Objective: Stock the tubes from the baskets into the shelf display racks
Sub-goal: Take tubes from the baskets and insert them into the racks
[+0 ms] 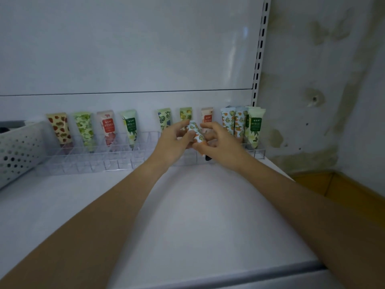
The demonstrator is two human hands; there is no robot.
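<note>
- Gripping one tube (194,132) printed with orange fruit and green leaves, both hands meet just in front of the clear display rack (93,161) at the back of the white shelf (187,215).
- The left hand (173,140) has its fingers curled round the upper part of the tube, near the crimped end.
- The right hand (218,140) pinches the lower part, with its thumb against the tube.
- The tube is tilted, crimped end up and to the left, black cap (207,158) down and to the right. Whether the cap touches the rack cannot be told.
- Four tubes stand upright in the rack's back row on the left: a strawberry tube (60,128), a green-leaf tube (84,130), a red-label tube (107,130) and a green-label tube (130,130).
- Behind the hands, three more tubes are partly hidden.
- At the rack's right end stand two orange-patterned tubes (233,120) and, just beside them, a pale tube with a green label (255,126).
- A white perforated basket (18,147) sits on the shelf at the far left, near the rack's end.
- A slotted upright (260,49) runs up the back panel's right edge, beside a stained wall (323,80).
</note>
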